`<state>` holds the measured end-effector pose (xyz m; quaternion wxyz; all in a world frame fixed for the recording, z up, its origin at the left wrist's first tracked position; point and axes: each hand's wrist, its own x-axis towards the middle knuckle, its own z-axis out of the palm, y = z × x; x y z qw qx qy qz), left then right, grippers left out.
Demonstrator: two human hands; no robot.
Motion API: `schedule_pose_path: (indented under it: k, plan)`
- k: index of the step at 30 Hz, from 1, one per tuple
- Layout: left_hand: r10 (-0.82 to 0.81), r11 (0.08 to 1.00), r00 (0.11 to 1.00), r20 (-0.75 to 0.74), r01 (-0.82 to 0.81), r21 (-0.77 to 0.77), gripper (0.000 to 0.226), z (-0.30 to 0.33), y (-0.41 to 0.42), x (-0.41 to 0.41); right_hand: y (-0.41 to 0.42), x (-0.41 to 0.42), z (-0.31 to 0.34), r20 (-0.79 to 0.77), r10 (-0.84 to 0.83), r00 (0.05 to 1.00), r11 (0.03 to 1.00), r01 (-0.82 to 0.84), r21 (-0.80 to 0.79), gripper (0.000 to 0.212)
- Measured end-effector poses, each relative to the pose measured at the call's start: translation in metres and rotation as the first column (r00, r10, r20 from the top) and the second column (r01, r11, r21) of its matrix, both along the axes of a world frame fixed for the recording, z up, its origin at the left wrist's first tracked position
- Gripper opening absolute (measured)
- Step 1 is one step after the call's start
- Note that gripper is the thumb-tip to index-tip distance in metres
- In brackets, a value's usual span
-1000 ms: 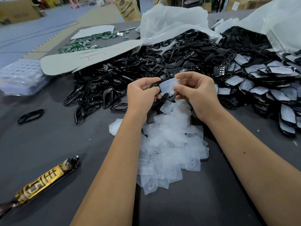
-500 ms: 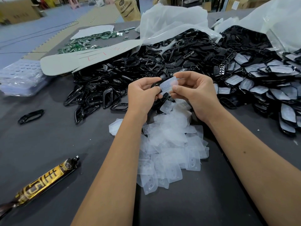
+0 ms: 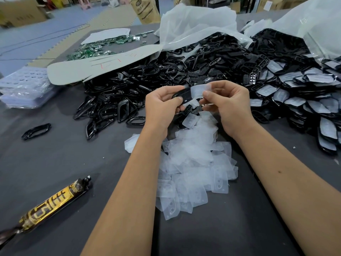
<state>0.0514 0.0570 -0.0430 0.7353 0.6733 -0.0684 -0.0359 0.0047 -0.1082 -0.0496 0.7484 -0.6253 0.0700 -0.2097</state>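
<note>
- Currently I read the left hand (image 3: 162, 103) as curled round a black shell (image 3: 181, 94); its long axis runs left-right, rising toward the right.
- Right hand (image 3: 228, 106) pinches a clear pad (image 3: 200, 89) between thumb and forefinger, overlapping the shell's right end, so I'd seat it from the right.
- Spare pad pile (image 3: 193, 163) lies just below both hands, black frame heap (image 3: 127, 97) beyond-left.

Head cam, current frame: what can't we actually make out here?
All in the head view.
Most of the black shell: covered by the left hand and the clear pad; seating cannot be told.
Right end of the clear pad: under the thumb of the right hand.
Tail of the gold tube: cut off by the left edge; label blurred.
Detail of the green boards: too small.
</note>
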Motion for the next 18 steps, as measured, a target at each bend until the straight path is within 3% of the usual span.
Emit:
schedule_pose_path:
  k: [5,9,13,18]
  plan:
    - [0.000,0.999,1.000,-0.031,-0.001,-0.034,0.041,0.0010,-0.0008,-0.0003,0.0004,0.0001,0.0007,0.001,-0.005,1.000,1.000,0.005,0.006,0.006]
    - [-0.020,0.995,0.996,-0.083,0.012,-0.095,0.047,0.0044,-0.0016,-0.0004,0.0000,-0.0008,0.0008,0.028,0.007,1.000,0.995,-0.004,-0.095,0.002]
    - [-0.027,0.995,0.995,-0.097,0.017,-0.096,0.050,0.0050,-0.0023,0.0001,0.0049,-0.0036,0.0023,0.073,0.086,0.994,0.982,-0.072,-0.173,0.006]
    - [-0.110,0.989,0.991,-0.072,0.102,-0.107,0.046,0.0047,-0.0030,-0.0020,0.0049,-0.0025,-0.0007,0.060,0.017,0.998,0.974,-0.002,-0.228,0.013]
